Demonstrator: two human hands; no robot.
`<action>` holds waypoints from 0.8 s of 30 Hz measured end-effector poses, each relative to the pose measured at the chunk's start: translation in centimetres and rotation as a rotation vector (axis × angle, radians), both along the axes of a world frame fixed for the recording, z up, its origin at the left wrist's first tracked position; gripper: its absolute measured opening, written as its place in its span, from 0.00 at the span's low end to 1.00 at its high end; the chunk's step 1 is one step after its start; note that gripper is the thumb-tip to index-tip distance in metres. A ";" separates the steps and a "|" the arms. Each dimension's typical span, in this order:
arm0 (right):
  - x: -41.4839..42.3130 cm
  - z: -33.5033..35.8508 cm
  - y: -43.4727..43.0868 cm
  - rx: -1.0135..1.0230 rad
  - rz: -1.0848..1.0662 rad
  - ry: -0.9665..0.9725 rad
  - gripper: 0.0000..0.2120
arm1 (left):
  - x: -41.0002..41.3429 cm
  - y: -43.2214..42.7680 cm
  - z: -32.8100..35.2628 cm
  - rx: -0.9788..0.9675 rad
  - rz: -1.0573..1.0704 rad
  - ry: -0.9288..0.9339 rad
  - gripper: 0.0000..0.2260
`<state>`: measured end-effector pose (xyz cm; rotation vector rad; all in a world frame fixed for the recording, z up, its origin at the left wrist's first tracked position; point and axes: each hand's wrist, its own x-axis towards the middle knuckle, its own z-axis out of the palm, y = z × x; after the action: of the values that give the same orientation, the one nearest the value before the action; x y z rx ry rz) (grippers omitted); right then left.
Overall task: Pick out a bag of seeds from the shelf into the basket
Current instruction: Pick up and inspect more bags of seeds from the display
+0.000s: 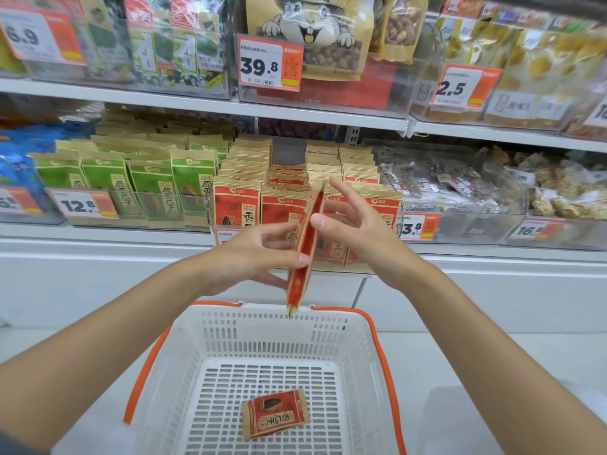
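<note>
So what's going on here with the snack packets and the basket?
A person is shopping at a snack shelf. A red seed bag is held edge-on just above a white basket. The left hand pinches it, and the right hand touches it with the thumb, fingers spread. A second red bag already lies flat on the basket floor. Matching shelf bags stand in rows behind.

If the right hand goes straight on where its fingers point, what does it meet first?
Probably the red seed bags on the shelf: the right hand points its straight fingers up and forward at them, just past the held bag. Depth is hard to judge.
</note>
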<state>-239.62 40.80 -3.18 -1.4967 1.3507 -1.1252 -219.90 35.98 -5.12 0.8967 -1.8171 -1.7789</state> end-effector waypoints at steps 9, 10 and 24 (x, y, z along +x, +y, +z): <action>-0.4 -0.4 -0.4 0.008 0.035 -0.030 0.32 | 0.4 -0.9 -1.3 0.150 -0.173 0.054 0.22; -0.4 -0.4 -0.5 0.007 0.026 -0.031 0.32 | 0.4 -1.0 -1.4 0.162 -0.179 0.053 0.24; -1.6 1.8 -0.9 -0.065 -0.082 0.156 0.15 | 0.2 -2.1 0.8 -0.078 0.198 0.060 0.11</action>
<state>-241.23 39.90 -1.35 -1.6164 1.5061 -1.1323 -219.70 33.84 -4.28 0.9474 -1.6848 -1.5858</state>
